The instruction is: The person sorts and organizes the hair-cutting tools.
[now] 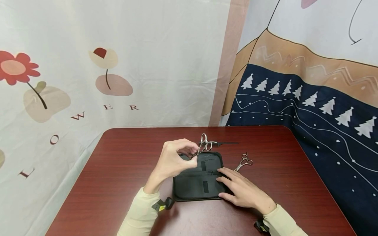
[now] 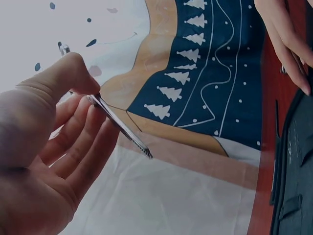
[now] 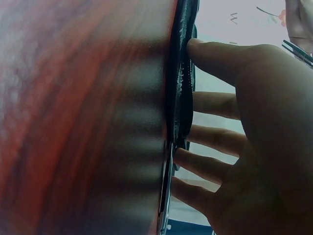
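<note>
My left hand (image 1: pixel 175 160) pinches a pair of silver thinning scissors (image 2: pixel 122 124) between thumb and fingers, raised over the far left part of an open black zip case (image 1: pixel 189 191). In the left wrist view fine teeth show near the blade tip; in the head view the finger rings stick up past my fingertips. The case lies flat, with an elastic loop (image 1: pixel 205 186) in its near half. On its right edge rests my right hand (image 1: pixel 243 190), fingers spread and fairly straight. Another pair of scissors (image 1: pixel 240 166) lies just beyond those fingers, its blades partly hidden.
A black comb (image 1: pixel 228 143) with a thin tail lies behind the case, partly covered by the raised scissors. The reddish-brown table (image 1: pixel 127 170) has rounded far corners. Printed cloths hang behind it, one pale (image 1: pixel 171 65) and one with white trees on navy (image 1: pixel 319 121).
</note>
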Demonstrator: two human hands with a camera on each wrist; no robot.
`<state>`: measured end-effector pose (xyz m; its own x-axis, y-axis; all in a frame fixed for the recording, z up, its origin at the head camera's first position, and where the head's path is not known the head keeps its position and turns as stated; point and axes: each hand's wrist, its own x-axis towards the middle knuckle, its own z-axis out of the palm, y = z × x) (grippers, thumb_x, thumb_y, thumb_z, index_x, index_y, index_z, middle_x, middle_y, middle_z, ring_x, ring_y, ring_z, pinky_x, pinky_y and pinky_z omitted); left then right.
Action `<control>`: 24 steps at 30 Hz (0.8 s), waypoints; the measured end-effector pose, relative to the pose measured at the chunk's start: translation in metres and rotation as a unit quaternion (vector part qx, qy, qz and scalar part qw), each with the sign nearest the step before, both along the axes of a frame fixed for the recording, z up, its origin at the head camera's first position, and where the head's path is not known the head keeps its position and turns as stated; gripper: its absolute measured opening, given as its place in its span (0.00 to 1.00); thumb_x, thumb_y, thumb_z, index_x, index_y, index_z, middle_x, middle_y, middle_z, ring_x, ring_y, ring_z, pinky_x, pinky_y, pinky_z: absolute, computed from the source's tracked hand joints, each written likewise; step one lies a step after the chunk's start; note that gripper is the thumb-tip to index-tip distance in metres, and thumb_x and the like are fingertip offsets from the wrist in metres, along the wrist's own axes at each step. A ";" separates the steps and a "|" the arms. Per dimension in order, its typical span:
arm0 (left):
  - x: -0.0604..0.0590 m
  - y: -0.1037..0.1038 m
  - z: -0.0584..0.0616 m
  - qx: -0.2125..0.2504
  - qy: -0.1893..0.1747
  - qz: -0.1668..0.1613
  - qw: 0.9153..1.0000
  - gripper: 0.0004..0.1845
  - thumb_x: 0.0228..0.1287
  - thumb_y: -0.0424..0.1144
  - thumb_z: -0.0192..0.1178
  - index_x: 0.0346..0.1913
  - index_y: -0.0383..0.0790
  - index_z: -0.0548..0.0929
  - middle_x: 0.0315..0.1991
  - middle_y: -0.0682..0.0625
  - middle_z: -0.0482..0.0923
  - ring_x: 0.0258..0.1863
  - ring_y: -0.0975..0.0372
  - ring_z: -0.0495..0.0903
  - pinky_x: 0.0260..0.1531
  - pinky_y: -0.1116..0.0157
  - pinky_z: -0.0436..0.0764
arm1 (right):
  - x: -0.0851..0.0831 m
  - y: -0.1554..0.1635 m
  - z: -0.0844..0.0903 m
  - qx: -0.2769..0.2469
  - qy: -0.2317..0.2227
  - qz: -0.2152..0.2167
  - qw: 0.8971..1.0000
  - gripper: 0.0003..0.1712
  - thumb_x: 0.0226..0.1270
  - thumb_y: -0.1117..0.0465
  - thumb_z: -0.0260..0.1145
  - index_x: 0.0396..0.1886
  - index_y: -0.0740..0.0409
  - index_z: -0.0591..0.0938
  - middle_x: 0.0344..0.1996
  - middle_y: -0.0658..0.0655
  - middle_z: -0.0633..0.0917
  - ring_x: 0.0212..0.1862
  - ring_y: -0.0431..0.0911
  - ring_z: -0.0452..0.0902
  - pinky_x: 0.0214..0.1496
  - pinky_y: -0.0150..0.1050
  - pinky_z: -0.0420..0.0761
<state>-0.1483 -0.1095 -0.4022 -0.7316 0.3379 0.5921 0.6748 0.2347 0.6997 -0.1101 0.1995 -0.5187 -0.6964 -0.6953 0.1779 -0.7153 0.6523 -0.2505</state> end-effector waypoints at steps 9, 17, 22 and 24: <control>0.006 0.008 0.006 0.096 -0.066 -0.018 0.993 0.15 0.56 0.20 0.74 0.45 0.37 0.93 0.36 0.39 0.90 0.31 0.64 0.91 0.38 0.62 0.95 | 0.000 0.000 0.000 0.001 -0.006 -0.002 1.000 0.28 0.77 0.45 0.78 0.68 0.53 0.87 0.79 0.63 0.80 0.80 0.61 0.78 0.78 0.63 0.83; 0.006 0.010 0.007 0.173 -0.077 -0.028 0.982 0.16 0.54 0.16 0.73 0.46 0.28 0.91 0.37 0.49 0.91 0.35 0.68 0.91 0.41 0.65 0.95 | -0.001 0.000 -0.001 0.005 -0.024 -0.008 1.000 0.28 0.79 0.44 0.76 0.70 0.53 0.87 0.80 0.62 0.78 0.82 0.61 0.76 0.79 0.63 0.82; 0.005 0.009 0.006 0.224 -0.071 -0.056 0.970 0.14 0.54 0.15 0.71 0.46 0.19 0.87 0.38 0.59 0.91 0.36 0.70 0.91 0.42 0.68 0.95 | -0.001 0.000 0.000 0.006 -0.031 -0.009 0.999 0.28 0.79 0.44 0.76 0.70 0.53 0.87 0.81 0.62 0.78 0.82 0.61 0.76 0.79 0.64 0.82; 0.004 0.009 0.006 0.237 -0.070 -0.069 0.966 0.14 0.54 0.15 0.70 0.46 0.16 0.85 0.38 0.59 0.91 0.35 0.70 0.91 0.42 0.68 0.94 | -0.001 -0.001 0.000 0.006 -0.030 -0.009 0.999 0.28 0.79 0.45 0.76 0.70 0.53 0.87 0.81 0.62 0.78 0.82 0.61 0.76 0.79 0.64 0.82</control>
<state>-0.1441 -0.1002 -0.3962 -0.7829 0.1533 0.6029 0.5675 -0.2211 0.7931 -0.1107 0.1989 -0.5184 -0.7179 -0.6846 0.1261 -0.6872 0.6682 -0.2850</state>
